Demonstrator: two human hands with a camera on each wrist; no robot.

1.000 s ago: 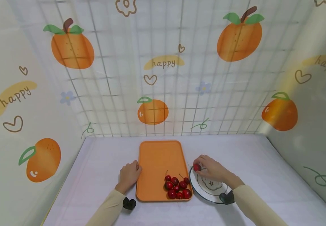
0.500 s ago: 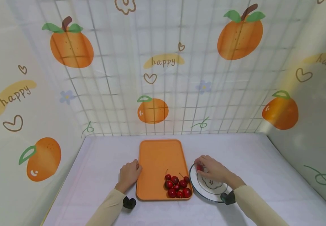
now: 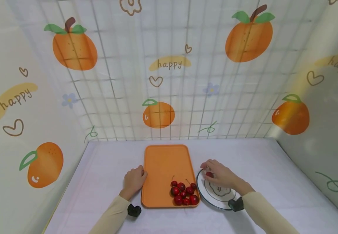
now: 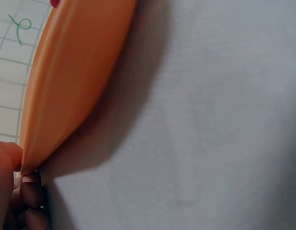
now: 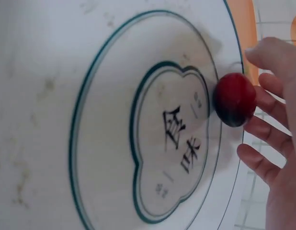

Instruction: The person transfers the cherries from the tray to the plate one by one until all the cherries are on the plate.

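Note:
My left hand (image 3: pixel 134 179) pinches the left rim of an orange tray (image 3: pixel 163 165). In the left wrist view its thumb lies over the tray edge, with curled fingers beneath. Several dark red cherries (image 3: pixel 181 187) are grouped in the tray's near right corner, some with stems. Beside the tray is a round white plate (image 3: pixel 213 201) with dark rings and printed characters. A single cherry (image 5: pixel 234 99) lies on this plate near its far left side. Over it hovers my right hand (image 3: pixel 220 174), its thumb apart from the cherry and its loosely bent fingers (image 5: pixel 263 132) close beside it.
A white cloth covers the table (image 3: pixel 104 162). Behind it stands a grid wall under a fruit-printed curtain (image 3: pixel 169 81), and more curtain encloses both sides. Each wrist wears a black heart-shaped piece (image 3: pixel 134 210).
My right hand has carried the cherry slightly inward over the plate and its fingers have loosened from it. My left hand has stayed on the tray rim.

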